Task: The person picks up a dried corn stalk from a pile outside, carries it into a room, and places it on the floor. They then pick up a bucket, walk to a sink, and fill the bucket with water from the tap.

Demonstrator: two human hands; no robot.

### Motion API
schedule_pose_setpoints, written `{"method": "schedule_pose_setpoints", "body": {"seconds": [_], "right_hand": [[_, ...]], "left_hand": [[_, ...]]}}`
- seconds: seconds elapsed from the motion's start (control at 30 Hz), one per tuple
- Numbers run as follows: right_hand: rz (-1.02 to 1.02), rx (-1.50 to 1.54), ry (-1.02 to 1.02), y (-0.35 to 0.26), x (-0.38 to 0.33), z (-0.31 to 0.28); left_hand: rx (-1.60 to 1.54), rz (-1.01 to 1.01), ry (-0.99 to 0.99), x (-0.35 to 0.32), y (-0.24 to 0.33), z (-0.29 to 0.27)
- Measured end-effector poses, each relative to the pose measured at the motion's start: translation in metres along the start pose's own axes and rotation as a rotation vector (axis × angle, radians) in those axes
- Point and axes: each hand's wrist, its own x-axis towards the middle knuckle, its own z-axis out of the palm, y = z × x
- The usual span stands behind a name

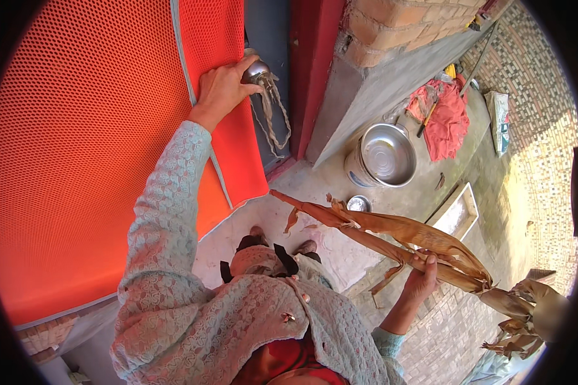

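At the upper left, my left hand is closed around a round metal door knob, thumb below it and index finger above. Whitish cords hang from the knob. Under that hand and wrist lies a red-orange mesh curtain with a grey edge strip. My right hand, low on the right, grips a long dry brown plant stalk with papery leaves, apparently a corn stalk. Its thin tip points left, close to the curtain's lower corner; the thicker, ragged end reaches the right rim.
A large metal pot stands on the concrete floor by the wall, with a small metal bowl in front. Beyond are a pinkish-red cloth and a shallow tray. A red door frame and brick pillar rise beside the curtain.
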Motion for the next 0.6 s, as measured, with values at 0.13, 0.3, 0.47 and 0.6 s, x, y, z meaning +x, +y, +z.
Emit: {"method": "schedule_pose_setpoints", "body": {"seconds": [0.13,0.3,0.47,0.6], "right_hand": [[0.029,0.022,0.065,-0.003,-0.003,0.013],[0.038,0.048,0.037,-0.004,-0.002,0.014],[0.037,0.037,-0.061,-0.006,-0.006,0.026],[0.048,0.037,-0.098,-0.009,-0.008,0.033]], "left_hand": [[0.097,-0.102,0.06,0.013,-0.029,0.01],[0.087,-0.218,0.081,0.022,-0.073,0.007],[0.193,-0.147,0.078,-0.023,-0.125,-0.017],[0.645,-0.307,-0.06,-0.066,-0.13,-0.073]]}}
